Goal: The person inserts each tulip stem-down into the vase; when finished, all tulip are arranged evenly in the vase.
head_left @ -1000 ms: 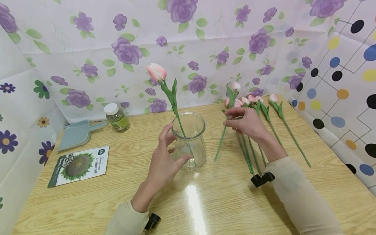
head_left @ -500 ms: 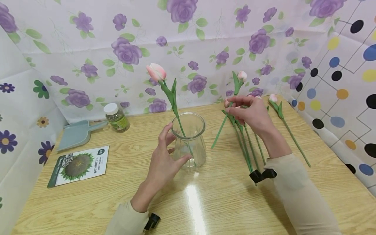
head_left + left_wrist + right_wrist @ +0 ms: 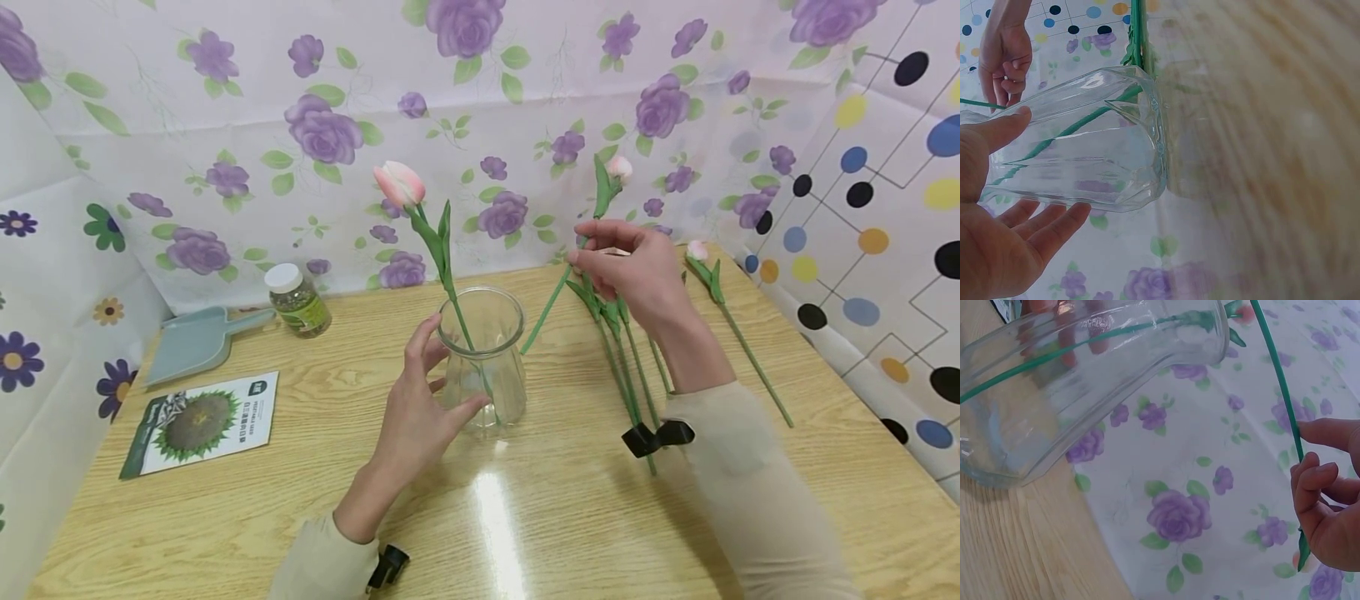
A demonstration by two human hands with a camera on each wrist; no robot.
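The left hand [image 3: 415, 417], spread wide, grips the glass vase [image 3: 507, 385]; the right hand [image 3: 637, 271] pinches a tulip [image 3: 604, 193] by its stem.

Pale pink tulip [image 3: 619, 168] on green stem [image 3: 547, 309]; purple-flowered white backdrop [image 3: 480, 117]; yellowish wood-grain table [image 3: 337, 400]

home or shop could not be told: it was a booth-like corner, a table [image 3: 187, 533] hemmed in by a rose sheet [image 3: 465, 108], a daisy sheet [image 3: 60, 283] and a dotted sheet [image 3: 892, 267].
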